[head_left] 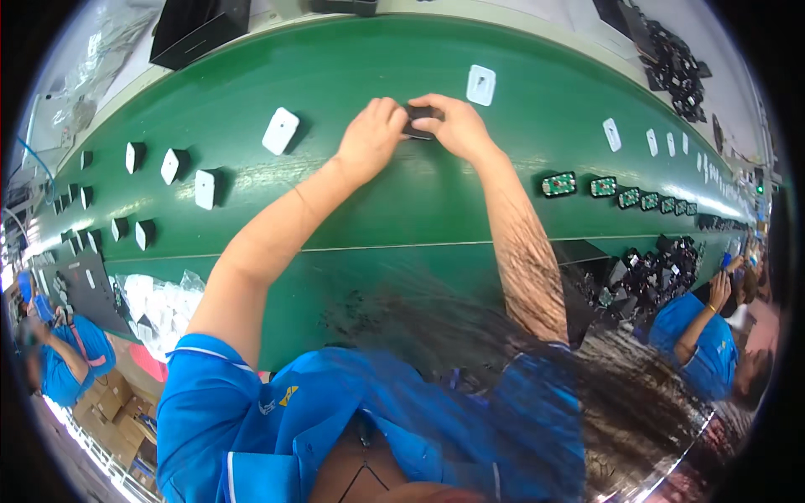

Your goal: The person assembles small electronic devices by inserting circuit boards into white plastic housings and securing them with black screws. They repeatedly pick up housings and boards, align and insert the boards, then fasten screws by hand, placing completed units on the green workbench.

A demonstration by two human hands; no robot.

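Note:
Over the far middle of the green work surface, my two hands meet at a small black plastic case (419,126). My left hand (374,138) grips its left side with curled fingers. My right hand (454,126) closes on it from the right, thumb and fingers bent around it. Both hands hide much of the case, so its inside cannot be made out. Just right of my right hand lies a white rectangular cover (481,85) with a dark mark in its middle. Left of my left hand sits a black case with a white lid (281,131).
Several white-lidded black cases (205,189) stand at the left. On the right are rows of black cases with green circuit boards (559,184) and white covers (612,134). A pile of black parts (662,272) and a bag of white parts (161,310) flank me. Co-workers sit either side.

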